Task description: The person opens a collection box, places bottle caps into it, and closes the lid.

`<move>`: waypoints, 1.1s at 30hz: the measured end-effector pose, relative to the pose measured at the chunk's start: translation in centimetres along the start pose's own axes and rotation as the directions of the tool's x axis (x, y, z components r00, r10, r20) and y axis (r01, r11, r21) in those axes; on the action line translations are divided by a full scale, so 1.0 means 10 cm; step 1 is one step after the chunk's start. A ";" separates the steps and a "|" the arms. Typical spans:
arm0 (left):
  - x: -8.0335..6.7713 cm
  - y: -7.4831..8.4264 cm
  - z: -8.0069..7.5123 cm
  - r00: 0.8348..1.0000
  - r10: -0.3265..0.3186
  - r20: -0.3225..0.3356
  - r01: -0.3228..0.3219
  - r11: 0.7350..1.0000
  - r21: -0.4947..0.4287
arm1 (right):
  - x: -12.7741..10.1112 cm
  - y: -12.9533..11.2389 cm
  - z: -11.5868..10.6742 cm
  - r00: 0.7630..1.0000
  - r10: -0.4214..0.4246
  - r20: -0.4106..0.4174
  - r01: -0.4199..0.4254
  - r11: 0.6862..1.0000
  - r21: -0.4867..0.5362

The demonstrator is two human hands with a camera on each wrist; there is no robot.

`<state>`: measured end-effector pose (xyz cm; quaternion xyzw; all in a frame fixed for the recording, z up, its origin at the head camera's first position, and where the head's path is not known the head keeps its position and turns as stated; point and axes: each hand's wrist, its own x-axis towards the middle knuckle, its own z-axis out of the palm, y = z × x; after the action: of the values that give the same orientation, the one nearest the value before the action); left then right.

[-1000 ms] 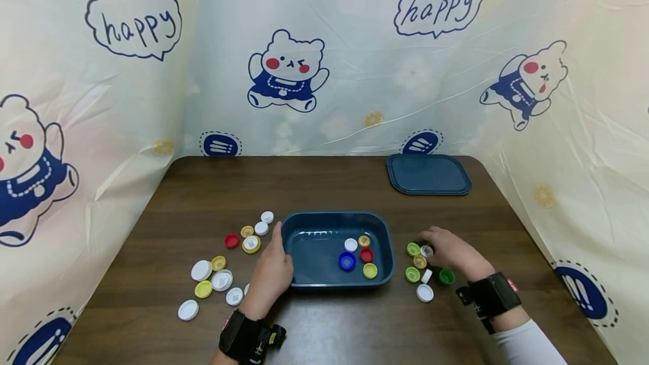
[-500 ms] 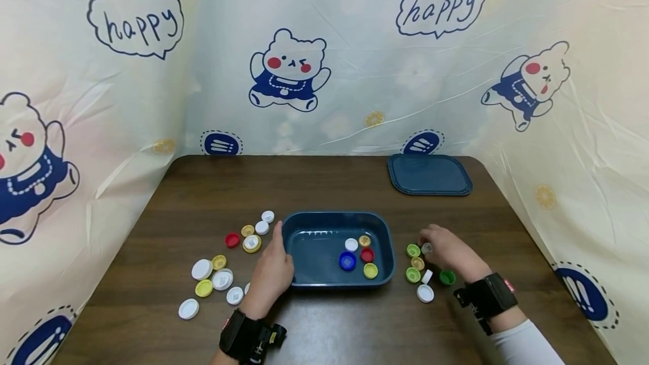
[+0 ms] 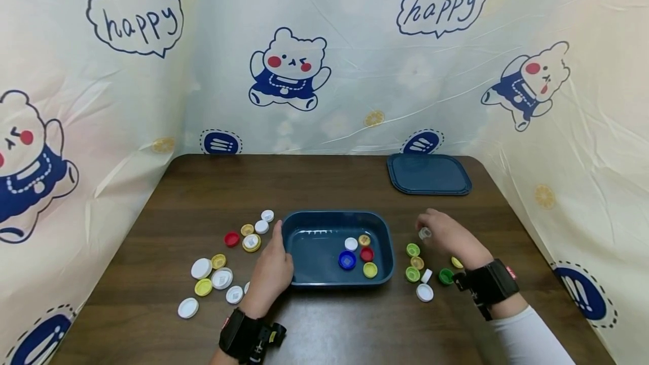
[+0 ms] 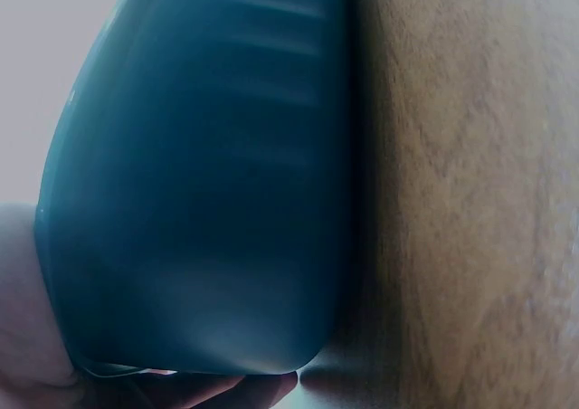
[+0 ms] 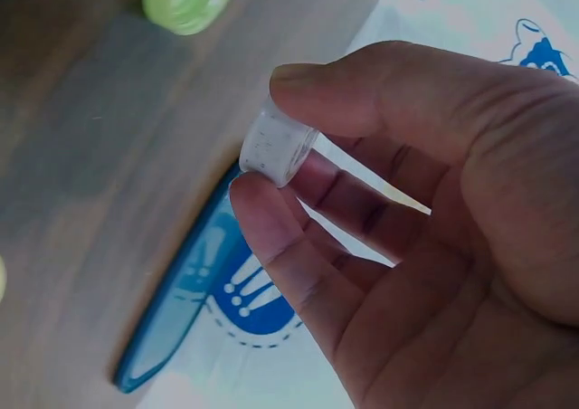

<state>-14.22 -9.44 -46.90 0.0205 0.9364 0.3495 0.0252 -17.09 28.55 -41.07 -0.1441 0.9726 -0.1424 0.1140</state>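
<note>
A dark blue tray (image 3: 385,241) sits mid-table with several caps in it: white, gold, red, yellow and a blue cap (image 3: 347,261). My left hand (image 3: 271,266) rests flat against the tray's left wall (image 4: 199,201), fingers straight. My right hand (image 3: 446,236) hovers above the table right of the tray and pinches a small clear cap (image 5: 276,144) between thumb and forefinger; the same clear cap (image 3: 425,233) shows in the head view. Below that hand lie green, gold and white caps (image 3: 425,293).
Loose white, yellow and red caps (image 3: 221,278) are scattered left of the tray. A dark blue lid (image 3: 429,174) lies at the back right. Printed plastic curtains wall the table on three sides.
My right hand has lifted off the pile of caps right of the tray, carrying the clear cap upward. A yellow cap beneath it is now uncovered. My left hand stayed still.
</note>
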 end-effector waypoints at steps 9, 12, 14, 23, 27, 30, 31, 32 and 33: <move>0.01 -0.03 0.01 1.000 0.008 0.000 -0.008 1.000 0.000 | 0.10 -0.23 -0.12 1.000 -0.029 -0.003 0.029 1.000 -0.001; 0.00 -0.03 0.01 1.000 0.009 0.000 -0.009 1.000 0.002 | 0.14 -0.29 -0.14 0.999 -0.042 0.009 0.042 0.999 -0.005; 0.00 -0.02 0.00 1.000 0.010 -0.003 -0.010 1.000 0.002 | 0.16 -0.33 -0.15 0.999 -0.052 0.011 0.052 0.999 -0.009; 0.02 -0.03 0.01 1.000 0.006 -0.007 -0.006 1.000 -0.003 | 0.31 -0.55 -0.19 0.994 -0.112 0.016 0.113 0.993 -0.044; 0.02 -0.03 0.01 1.000 0.007 0.002 -0.007 1.000 -0.010 | 0.35 -0.65 -0.18 0.990 -0.137 0.036 0.139 0.988 -0.072; 0.02 -0.03 0.01 1.000 0.003 0.007 -0.003 1.000 -0.012 | 0.37 -0.73 -0.17 0.988 -0.147 0.053 0.151 0.985 -0.078; 0.02 -0.03 0.01 1.000 0.002 0.008 -0.002 1.000 -0.013 | 0.38 -0.76 -0.17 0.987 -0.153 0.058 0.157 0.984 -0.078; 0.01 -0.03 0.01 1.000 0.002 0.007 -0.002 1.000 -0.011 | 0.39 -0.79 -0.16 0.986 -0.157 0.061 0.162 0.984 -0.081; 0.01 -0.03 0.00 1.000 0.003 0.006 -0.003 1.000 -0.011 | 0.40 -0.83 -0.15 0.985 -0.161 0.066 0.166 0.983 -0.082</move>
<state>-14.36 -9.67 -47.13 0.0230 0.9344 0.3545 0.0276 -19.20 20.06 -37.85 -0.2326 0.9590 -0.1042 0.1240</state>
